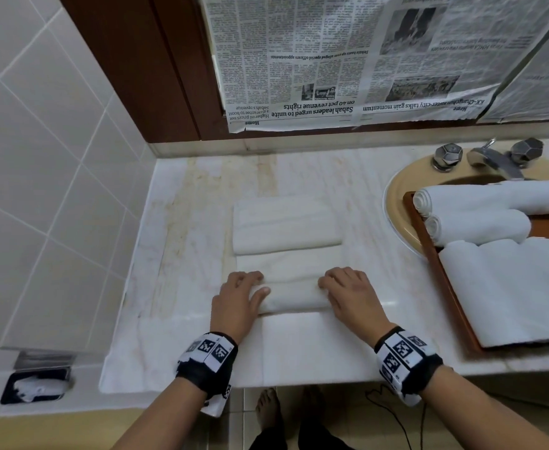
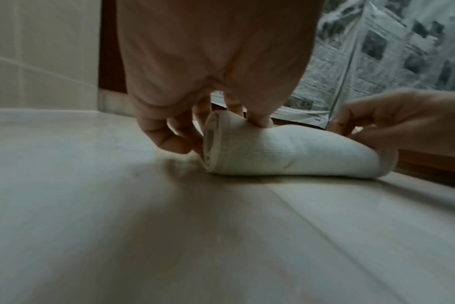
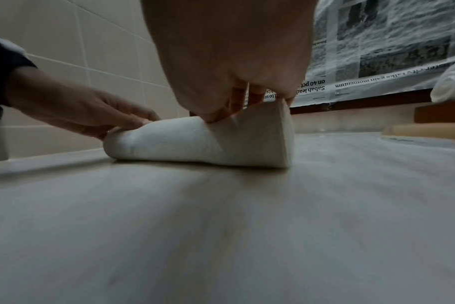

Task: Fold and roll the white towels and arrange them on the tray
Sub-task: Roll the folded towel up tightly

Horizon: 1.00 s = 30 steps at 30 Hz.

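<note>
Both hands, left hand [image 1: 237, 295] and right hand [image 1: 348, 293], clamp a half-rolled white towel [image 1: 294, 298]; beyond the grip, newspaper [image 1: 315, 60] reads "Sabah leaders urged to unite".

A white towel [image 1: 291, 298] is lying on the worktop [image 1: 182, 222], partly rolled at its near end, its flat part [image 1: 287, 264] stretching away. A folded towel [image 1: 286, 227] is sitting behind it. Two rolled towels [image 1: 481, 207] and a folded one [image 1: 520, 287] are resting on the brown tray [image 1: 442, 277].
</note>
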Available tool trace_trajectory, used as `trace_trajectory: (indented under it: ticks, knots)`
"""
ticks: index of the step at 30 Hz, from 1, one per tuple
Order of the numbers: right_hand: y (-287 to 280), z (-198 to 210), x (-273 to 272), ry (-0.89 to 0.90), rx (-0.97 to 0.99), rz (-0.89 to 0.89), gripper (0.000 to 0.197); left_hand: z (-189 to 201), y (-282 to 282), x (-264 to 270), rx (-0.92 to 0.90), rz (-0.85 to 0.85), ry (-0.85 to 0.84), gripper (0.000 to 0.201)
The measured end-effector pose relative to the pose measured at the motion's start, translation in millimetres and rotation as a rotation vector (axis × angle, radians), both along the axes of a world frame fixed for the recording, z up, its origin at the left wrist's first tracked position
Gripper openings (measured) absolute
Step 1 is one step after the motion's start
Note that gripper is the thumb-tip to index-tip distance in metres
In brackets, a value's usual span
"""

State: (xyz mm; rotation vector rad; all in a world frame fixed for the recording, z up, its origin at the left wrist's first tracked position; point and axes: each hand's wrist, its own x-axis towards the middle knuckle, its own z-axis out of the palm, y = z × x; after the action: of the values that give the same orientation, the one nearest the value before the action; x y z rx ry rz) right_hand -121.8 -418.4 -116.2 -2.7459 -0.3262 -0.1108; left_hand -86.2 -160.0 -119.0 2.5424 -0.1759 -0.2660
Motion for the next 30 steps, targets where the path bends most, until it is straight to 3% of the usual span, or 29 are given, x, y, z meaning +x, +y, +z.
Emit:
trace_trajectory:
  ticks: [3, 7, 11, 13, 15, 17, 19, 22, 25, 27, 30]
  knots:
    - [-3.5, -1.3, -10.7, 0.015, 0.01, 0.066, 0.031, -0.4, -5.8, -7.1, 0.141, -0.03, -0.126, 0.019]
    - [-6.0, -1.9, -6.2, 0.122, -0.001, 0.077, 0.043, -1.0, -16.1, -13.8, 0.106, -0.023, -0.163, 0.021]
    - [-6.3, 11.7, 19.1, 0.373, 0.024, 0.025, 0.07, -2.2, -23.1, -25.7, 0.196, -0.083, -0.183, 0.057]
    - [-6.0, 16.1, 25.0, 0.403, 0.012, 0.017, 0.063, -8.8, -20.1, -28.6, 0.204, -0.093, -0.19, 0.064]
    - [-7.3, 18.1, 26.7, 0.412, 0.066, -0.031, 0.038, -11.8, -15.5, -24.5, 0.187, -0.087, -0.168, 0.064]
    - [-7.8, 18.0, 25.5, 0.389, 0.08, -0.031, 0.026, -10.1, -11.5, -17.1, 0.184, -0.1, -0.125, 0.063]
    - [-6.1, 15.7, 22.8, 0.306, -0.021, 0.01, 0.026, -4.3, -10.4, -9.7, 0.169, -0.122, -0.041, 0.065]
    - [2.9, 8.3, 18.2, 0.073, -0.175, 0.022, 0.022, 1.6, -12.2, 3.9, 0.125, -0.096, 0.1, 0.055]
    - [17.8, 1.6, 11.5, -0.101, -0.167, 0.038, 0.029, 4.1, -15.2, 19.5, 0.127, -0.073, 0.197, 0.051]
    - [23.8, 0.4, 4.4, -0.094, -0.154, 0.105, 0.033, 3.6, -17.0, 27.6, 0.122, -0.073, 0.243, 0.05]
    - [25.7, -1.1, 4.6, 0.03, -0.177, 0.112, 0.047, 1.1, -17.2, 32.5, 0.097, -0.064, 0.344, 0.066]
